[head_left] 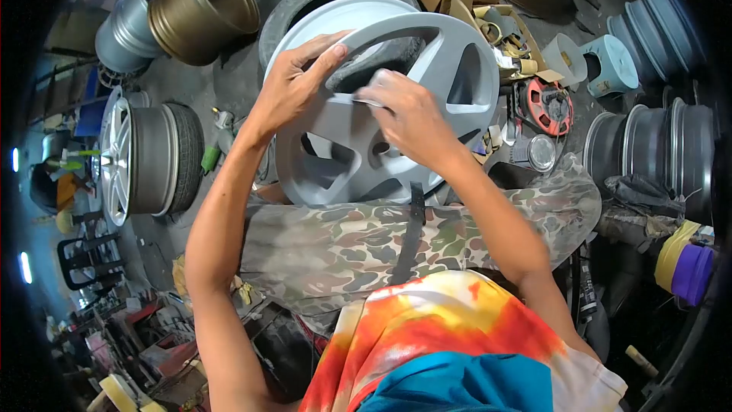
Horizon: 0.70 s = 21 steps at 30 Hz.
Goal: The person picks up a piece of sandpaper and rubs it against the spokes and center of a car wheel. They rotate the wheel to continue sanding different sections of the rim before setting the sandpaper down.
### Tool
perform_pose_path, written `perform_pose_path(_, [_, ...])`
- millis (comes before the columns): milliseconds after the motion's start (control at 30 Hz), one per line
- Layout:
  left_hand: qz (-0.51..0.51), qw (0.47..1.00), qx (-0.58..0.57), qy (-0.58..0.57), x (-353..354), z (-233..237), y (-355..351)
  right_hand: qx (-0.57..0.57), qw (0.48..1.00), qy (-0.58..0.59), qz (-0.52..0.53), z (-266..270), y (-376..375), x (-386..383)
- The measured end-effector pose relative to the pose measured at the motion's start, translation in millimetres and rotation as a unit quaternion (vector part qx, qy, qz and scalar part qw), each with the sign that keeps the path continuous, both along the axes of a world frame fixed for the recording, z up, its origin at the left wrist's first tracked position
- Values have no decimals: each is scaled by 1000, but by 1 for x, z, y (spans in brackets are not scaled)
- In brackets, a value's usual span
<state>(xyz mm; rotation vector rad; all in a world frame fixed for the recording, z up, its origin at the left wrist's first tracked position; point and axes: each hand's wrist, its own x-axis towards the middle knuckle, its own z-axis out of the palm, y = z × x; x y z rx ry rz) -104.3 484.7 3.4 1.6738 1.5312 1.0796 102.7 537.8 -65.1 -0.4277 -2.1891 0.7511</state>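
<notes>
Grey wheel rim: The grey wheel rim (pixel 343 118) stands tilted in front of the person, face toward the camera, its lower edge against the camouflage cloth (pixel 343 248) across the legs.
Left hand: The left hand (pixel 293 84) is at the rim's upper left edge. Its grip is closed on that edge, thumb and fingers near the border of a window opening.
Right hand: The right hand (pixel 408 114) is over the rim face, above and beside the centre hole. Its grip is closed, fingertips bunched on a thin pale piece (pixel 367 101) at the edge of a spoke. The material of this piece cannot be told.
Behind the rim: A loose tyre (pixel 284 19) lies on the floor (pixel 229 95), and a silver rim (pixel 309 27) shows between it and the grey one, partly hidden.
Left side: A bronze rim (pixel 171 27) rests beside silver barrels (pixel 126 34). Below them stands a spoked wheel (pixel 145 160) with a tyre on it; a green-ended tool (pixel 210 157) is just beside that tyre.
Right side: An open cardboard box (pixel 543 57) holds rolls and small items. Near it are a white tub (pixel 564 59), a light blue bucket (pixel 610 69), a red reel (pixel 547 107) and a round tin (pixel 541 152). Dark rims (pixel 644 145) stand in a row farther right.
Far left: Another person (pixel 65 191) in orange is well apart, small and partly blurred.
</notes>
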Motion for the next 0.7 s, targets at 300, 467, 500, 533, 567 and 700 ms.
perform_pose_path(300, [0, 1000, 4, 18, -2, -1, -3, -5, 1000, -12, -15, -4, -1, 8])
perform_pose_path(467, [2, 999, -39, -22, 1, 3, 1, 24, 1000, 0, -5, 19, -10, -27])
perform_pose_path(500, [-1, 999, -33, -12, -1, 3, -1, 31, 999, 17, -8, 13, -10, -23])
perform_pose_path(533, [0, 1000, -21, -3, -2, 4, -1, 42, 999, 33, -8, 7, -8, -19])
perform_pose_path(567, [6, 1000, -16, -6, -4, 5, 0, 34, 999, -4, -20, -2, -6, -7])
perform_pose_path(700, [3, 1000, -2, 4, -1, -1, 1, 20, 999, 16, -20, -2, -1, -8])
